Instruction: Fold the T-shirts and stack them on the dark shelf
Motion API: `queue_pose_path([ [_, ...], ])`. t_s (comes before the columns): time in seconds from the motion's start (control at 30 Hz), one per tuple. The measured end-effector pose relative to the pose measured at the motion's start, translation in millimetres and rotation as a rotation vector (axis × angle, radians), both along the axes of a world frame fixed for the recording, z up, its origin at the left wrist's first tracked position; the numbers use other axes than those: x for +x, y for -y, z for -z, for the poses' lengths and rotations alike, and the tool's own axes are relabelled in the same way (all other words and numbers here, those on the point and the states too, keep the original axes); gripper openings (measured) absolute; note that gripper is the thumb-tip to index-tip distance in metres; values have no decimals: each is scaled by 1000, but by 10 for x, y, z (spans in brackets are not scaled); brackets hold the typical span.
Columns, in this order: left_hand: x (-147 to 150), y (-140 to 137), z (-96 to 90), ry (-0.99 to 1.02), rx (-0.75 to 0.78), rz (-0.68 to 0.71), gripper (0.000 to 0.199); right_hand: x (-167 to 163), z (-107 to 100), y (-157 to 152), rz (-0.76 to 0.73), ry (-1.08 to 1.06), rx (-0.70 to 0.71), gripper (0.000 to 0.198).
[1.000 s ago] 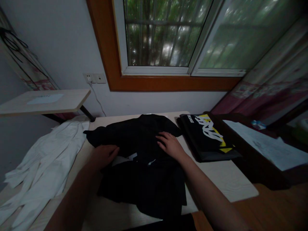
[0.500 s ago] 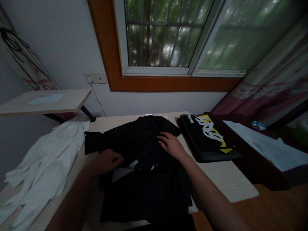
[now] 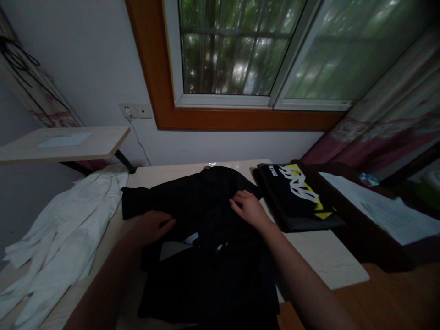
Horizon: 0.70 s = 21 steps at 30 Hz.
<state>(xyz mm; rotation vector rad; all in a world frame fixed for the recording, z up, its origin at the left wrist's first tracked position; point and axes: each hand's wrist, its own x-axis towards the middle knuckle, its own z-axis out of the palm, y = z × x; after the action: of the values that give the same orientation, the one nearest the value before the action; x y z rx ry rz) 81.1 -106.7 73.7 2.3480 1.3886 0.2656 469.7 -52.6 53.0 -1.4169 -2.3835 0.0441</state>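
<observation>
A black short-sleeved shirt (image 3: 192, 197) lies spread on the pale table in front of me, with small white marks and a grey patch near its middle. On its left part rests my left hand (image 3: 154, 225), fingers curled down into the fabric and thumb pointing right; the fingertips are hidden. Near the right shoulder, my right hand (image 3: 250, 208) has its fingers bent together on the cloth. The lower part of the shirt reaches toward me between my forearms, too dark to show its folds.
A folded dark garment with a white and yellow print (image 3: 295, 192) lies at the right. White clothing (image 3: 68, 224) is heaped at the left, beside a raised shelf (image 3: 113, 140). Behind the pale table (image 3: 326, 256) are a wall socket (image 3: 135, 111) and a window. Papers (image 3: 381, 206) lie far right.
My right hand has shifted slightly right and its fingers have drawn closer together. The shirt's right shoulder has moved a little to the right. My left hand has barely moved.
</observation>
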Motion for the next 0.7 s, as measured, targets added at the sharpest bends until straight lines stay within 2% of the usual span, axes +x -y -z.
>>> queue_pose_path([
  [0.13, -24, -72, 95, 108, 262, -48, 34, -7, -9, 24, -112, -28, 7, 45],
  [0.2, -39, -98, 146, 111, 329, -34, 33, -13, -19, 52, -174, -54, -4, 49],
  [0.33, -49, -98, 180, 36, 285, -31, 35, -20, -46, 120, -202, -120, -31, 50],
  [0.57, -2, -37, 49, -56, 164, -90, 39, -30, -69, 160, -237, -163, -89, 47],
  [0.7, 19, -12, 30, -120, 163, -106, 40, -34, -66, 174, -230, -170, -92, 44],
])
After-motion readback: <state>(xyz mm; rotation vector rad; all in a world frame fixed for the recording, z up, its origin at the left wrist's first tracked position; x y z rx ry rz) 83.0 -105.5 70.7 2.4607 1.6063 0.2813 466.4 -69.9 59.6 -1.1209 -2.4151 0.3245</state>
